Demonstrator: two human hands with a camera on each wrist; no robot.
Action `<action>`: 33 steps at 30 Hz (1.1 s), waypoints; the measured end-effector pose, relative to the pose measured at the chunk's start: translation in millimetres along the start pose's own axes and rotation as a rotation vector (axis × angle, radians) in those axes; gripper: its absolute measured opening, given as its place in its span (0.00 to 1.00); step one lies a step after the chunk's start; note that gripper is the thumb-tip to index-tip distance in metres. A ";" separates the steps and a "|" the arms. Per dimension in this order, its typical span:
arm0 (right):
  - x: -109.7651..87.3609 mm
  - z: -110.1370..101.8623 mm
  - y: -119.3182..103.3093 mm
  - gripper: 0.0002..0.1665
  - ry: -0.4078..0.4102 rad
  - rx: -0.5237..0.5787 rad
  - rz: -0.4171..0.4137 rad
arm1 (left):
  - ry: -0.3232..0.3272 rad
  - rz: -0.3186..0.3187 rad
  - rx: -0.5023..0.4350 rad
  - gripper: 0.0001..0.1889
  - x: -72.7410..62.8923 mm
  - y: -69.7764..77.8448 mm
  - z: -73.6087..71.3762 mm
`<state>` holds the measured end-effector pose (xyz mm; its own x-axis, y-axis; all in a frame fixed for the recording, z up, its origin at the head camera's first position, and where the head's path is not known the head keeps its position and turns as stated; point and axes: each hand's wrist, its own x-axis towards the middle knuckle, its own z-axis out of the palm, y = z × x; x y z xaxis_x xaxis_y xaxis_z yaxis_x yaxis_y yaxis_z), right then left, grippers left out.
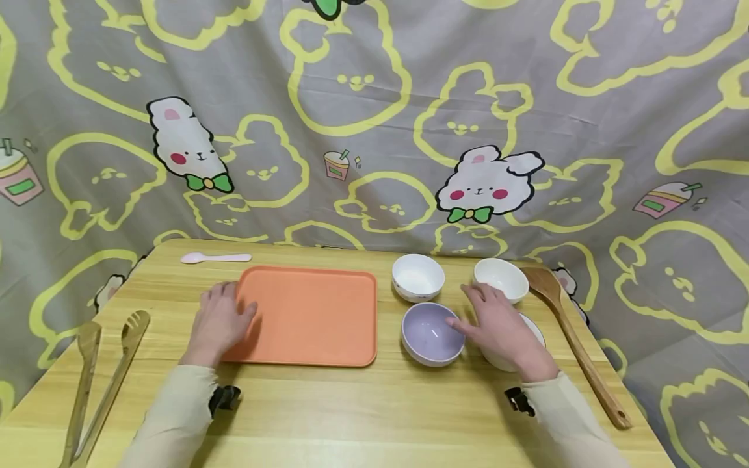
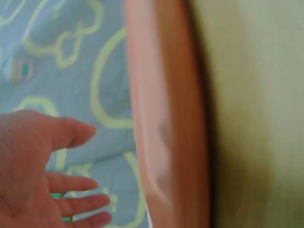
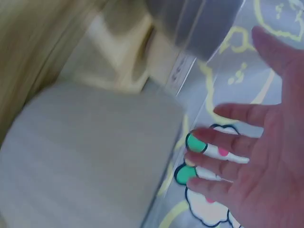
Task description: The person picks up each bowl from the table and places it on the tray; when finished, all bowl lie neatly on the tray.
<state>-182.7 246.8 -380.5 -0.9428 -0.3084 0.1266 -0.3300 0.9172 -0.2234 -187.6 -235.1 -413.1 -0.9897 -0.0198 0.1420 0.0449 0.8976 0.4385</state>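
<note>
My left hand (image 1: 219, 325) is over the left edge of an orange tray (image 1: 307, 318), thumb spread from the fingers. In the left wrist view that hand (image 2: 33, 166) shows loosely extended fingers beside the tray's rim (image 2: 183, 118), with nothing in them. On the right, my other hand (image 1: 497, 325) hovers among the bowls, its thumb overlapping the rim of a purple bowl (image 1: 430, 331). It partly hides a white bowl (image 1: 532, 328) below it, and its fingertips are near another white bowl (image 1: 503, 276). The right wrist view shows the right hand (image 3: 261, 161) with spread fingers and an unoccupied palm.
A third white bowl (image 1: 418, 276) stands behind the purple one. Along the right table edge lies a wooden spatula (image 1: 576, 338). Wooden tongs (image 1: 108, 383) rest at the left, and a pale pink spoon (image 1: 216, 258) lies at the back. A patterned curtain (image 1: 374, 130) hangs behind the table.
</note>
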 end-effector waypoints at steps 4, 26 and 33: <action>-0.3 3.4 -13.5 0.54 -0.029 0.074 -0.046 | -0.024 -0.113 -0.152 0.35 -2.5 -11.6 -10.0; 0.4 19.5 -44.2 0.62 -0.180 0.055 -0.171 | -0.090 -0.263 -0.182 0.26 -9.4 -40.6 -11.2; 1.4 21.6 -46.5 0.62 -0.212 0.064 -0.124 | -0.062 -0.237 -0.182 0.18 -10.7 -45.6 -8.3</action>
<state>-169.6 198.3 -390.9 -0.8814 -0.4700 -0.0474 -0.4398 0.8530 -0.2808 -177.8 -279.5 -427.3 -0.9817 -0.1873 -0.0356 -0.1703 0.7772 0.6058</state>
